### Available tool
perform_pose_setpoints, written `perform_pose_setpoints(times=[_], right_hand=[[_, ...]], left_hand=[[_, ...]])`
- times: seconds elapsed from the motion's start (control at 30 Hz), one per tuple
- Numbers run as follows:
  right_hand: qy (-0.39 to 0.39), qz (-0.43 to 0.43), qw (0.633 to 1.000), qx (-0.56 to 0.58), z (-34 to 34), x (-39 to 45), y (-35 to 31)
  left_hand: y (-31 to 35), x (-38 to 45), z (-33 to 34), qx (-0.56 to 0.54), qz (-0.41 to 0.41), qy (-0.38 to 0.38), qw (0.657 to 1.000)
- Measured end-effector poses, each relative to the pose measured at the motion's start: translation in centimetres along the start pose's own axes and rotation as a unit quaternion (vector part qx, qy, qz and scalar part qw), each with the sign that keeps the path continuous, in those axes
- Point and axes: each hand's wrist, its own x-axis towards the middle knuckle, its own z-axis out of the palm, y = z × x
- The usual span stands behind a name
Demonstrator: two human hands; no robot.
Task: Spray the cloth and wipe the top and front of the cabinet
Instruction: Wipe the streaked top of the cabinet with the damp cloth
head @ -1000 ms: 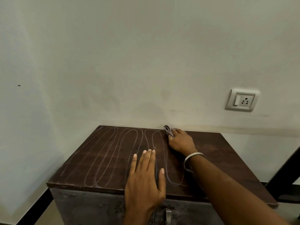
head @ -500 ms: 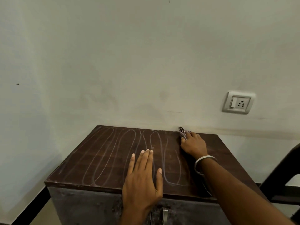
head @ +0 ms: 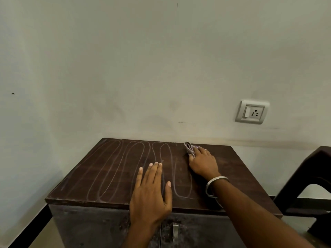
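A plain home room: painted wall point(head: 125, 68), socket point(head: 252, 111), wooden cabinet point(head: 111, 176).
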Motion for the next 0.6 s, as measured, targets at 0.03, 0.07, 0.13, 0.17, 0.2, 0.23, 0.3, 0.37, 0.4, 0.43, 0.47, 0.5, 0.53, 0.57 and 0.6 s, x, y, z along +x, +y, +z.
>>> perform_pose_setpoints(times=[0.03, 0.07, 0.13, 0.17, 0.2, 0.23, 0.3, 0.37, 0.4, 0.43, 0.47, 0.5, 0.53, 0.57, 0.6], right_hand=[[0.004, 0.011, 1.000, -0.002, -0.3, -0.1, 0.8], [0.005, 0.022, 1.000, -0.003, -0.5, -0.1, 1.4], [0.000, 0.035, 0.999, -0.004, -0.7, -0.3, 1.7], [-0.003, 0.038, 0.999, -0.005, -0.7, -0.4, 1.4], [-0.003, 0.036, 0.999, -0.007, -0.5, -0.7, 0.9], [-0.002, 0.028, 1.000, -0.010, -0.3, -1.0, 0.1], [0.003, 0.002, 1.000, -0.009, 0.3, -1.9, -1.8], [0.007, -0.026, 1.000, 0.003, 0.9, -2.8, -3.6], [0.008, -0.038, 0.999, 0.008, 1.2, -3.1, -4.3], [0.007, -0.046, 0.999, 0.012, 1.3, -3.4, -4.6], [0.004, -0.050, 0.999, 0.015, 1.3, -3.5, -4.6], [0.002, -0.053, 0.998, 0.016, 1.2, -3.5, -4.4], [0.002, -0.054, 0.998, 0.015, 1.1, -3.5, -4.0], [0.003, -0.051, 0.999, 0.012, 0.9, -3.5, -3.4], [0.006, -0.045, 0.999, 0.006, 0.6, -3.5, -2.8]], left_hand=[[0.0, 0.0, 0.0, 0.001, 0.000, -0.001, 1.000], [0.0, 0.0, 0.1, 0.002, 0.000, -0.002, 1.000], [0.0, 0.0, 0.1, 0.005, 0.001, -0.001, 1.000], [0.0, 0.0, 0.1, 0.007, 0.002, -0.001, 1.000], [0.0, 0.0, 0.1, 0.009, 0.003, -0.001, 1.000], [0.0, 0.0, 0.2, 0.010, 0.004, -0.001, 1.000], [0.0, 0.0, 0.2, 0.012, 0.007, 0.004, 1.000], [0.1, -0.1, 0.2, 0.015, 0.010, 0.006, 1.000], [0.0, -0.1, 0.2, 0.015, 0.010, 0.007, 1.000], [0.0, -0.1, 0.2, 0.016, 0.010, 0.008, 1.000], [0.1, -0.1, 0.2, 0.017, 0.010, 0.009, 1.000], [0.1, -0.1, 0.2, 0.019, 0.010, 0.008, 1.000], [0.1, -0.1, 0.1, 0.021, 0.011, 0.008, 1.000], [0.1, 0.0, 0.2, 0.022, 0.010, 0.007, 1.000], [0.0, 0.0, 0.2, 0.022, 0.009, 0.004, 1.000]])
